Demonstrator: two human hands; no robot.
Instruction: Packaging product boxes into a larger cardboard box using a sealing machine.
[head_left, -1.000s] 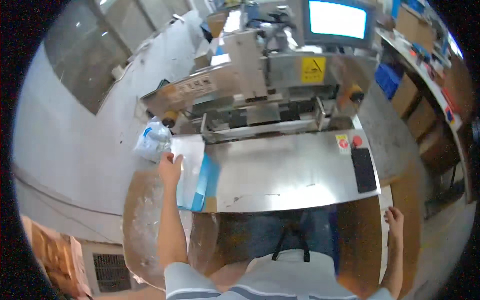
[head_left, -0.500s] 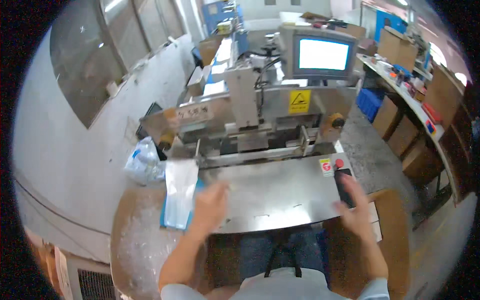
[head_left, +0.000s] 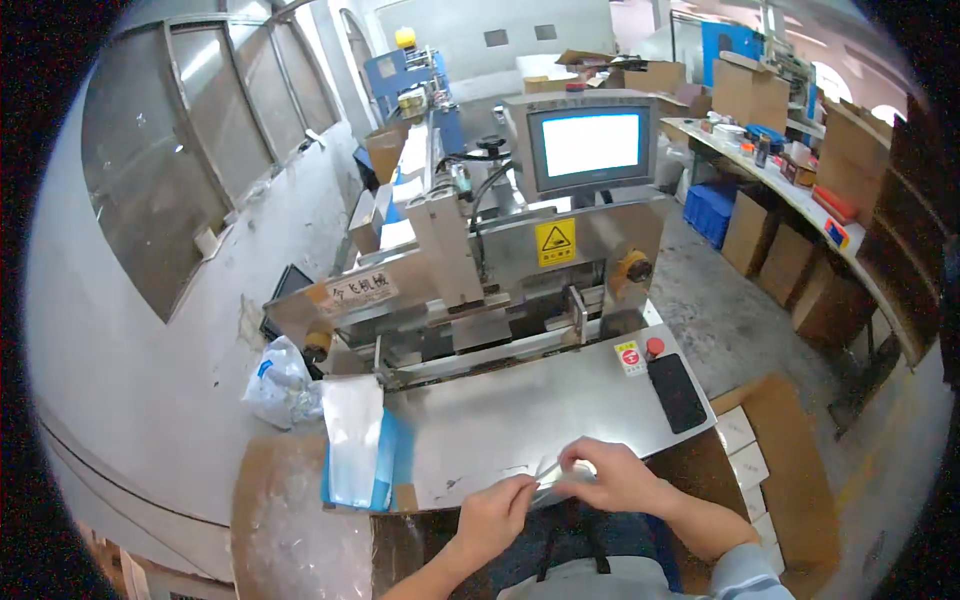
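Observation:
Close together at the front edge of the steel worktop (head_left: 480, 420), both my hands meet over a small, thin whitish piece (head_left: 548, 472); its kind is too small to make out. My left hand (head_left: 495, 515) pinches its near end between thumb and fingertips. Curled fingers of my right hand (head_left: 612, 478) grip the other side and partly cover it. Left of my hands, an open blue box (head_left: 385, 460) holds a stack of clear, shiny plastic sleeves (head_left: 353, 440). Behind the worktop stands a steel machine (head_left: 500, 255) with a lit screen (head_left: 590, 140).
A black phone (head_left: 678, 392) lies at the worktop's right, beside a red button (head_left: 655, 346). Cardboard boxes flank me: the left one (head_left: 255, 480) holds clear plastic, the right one (head_left: 800, 440) small white boxes (head_left: 745, 466). A plastic bag (head_left: 282, 385) sits by the left wall.
My hands were apart, the left near the blue box and the right by the phone. Now they have come together at the front edge around the whitish piece. The view has shifted too.

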